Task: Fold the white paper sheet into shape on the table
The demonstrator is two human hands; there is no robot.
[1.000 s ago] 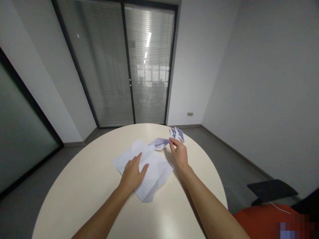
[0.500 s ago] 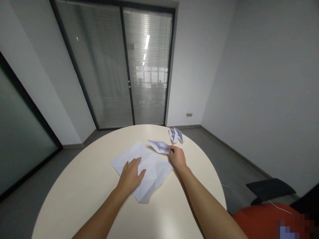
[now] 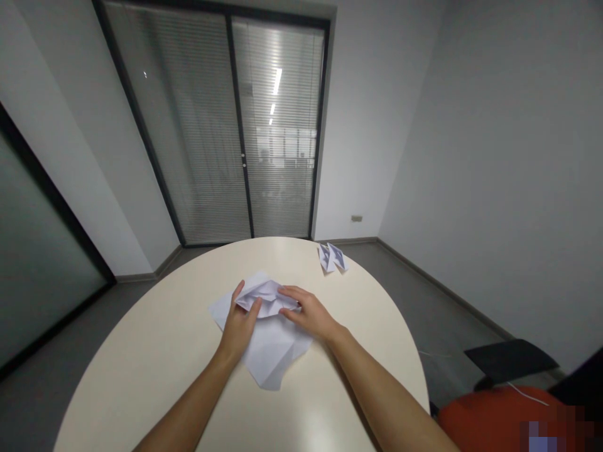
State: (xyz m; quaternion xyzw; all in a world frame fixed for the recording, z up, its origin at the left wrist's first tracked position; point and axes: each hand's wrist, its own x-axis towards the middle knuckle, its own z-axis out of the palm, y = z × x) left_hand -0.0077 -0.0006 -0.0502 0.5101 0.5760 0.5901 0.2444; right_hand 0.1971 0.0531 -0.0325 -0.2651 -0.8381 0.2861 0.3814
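Observation:
Between my two hands is a folded white paper boat point(image 3: 268, 299), held above a creased sheet of paper point(image 3: 276, 348) that lies flat on the table. My left hand point(image 3: 239, 323) grips the boat's left end, thumb on the near side and fingers behind. At the other end, my right hand point(image 3: 311, 311) pinches the boat between thumb and fingers. The boat hides the upper middle of the sheet, whose lower edge is uneven. Two small folded paper pieces point(image 3: 332, 258) stand side by side near the table's far right edge.
The round cream table point(image 3: 155, 364) fills the lower middle. An orange chair seat point(image 3: 490, 414) with a black armrest point(image 3: 511, 356) is at the lower right. Beyond the table are a glass door with blinds point(image 3: 282, 188) and a grey wall point(image 3: 494, 157).
The paper boat has come left and nearer, over the sheet, in my right hand. My left hand has left the flat sheet and now grips the boat's left end.

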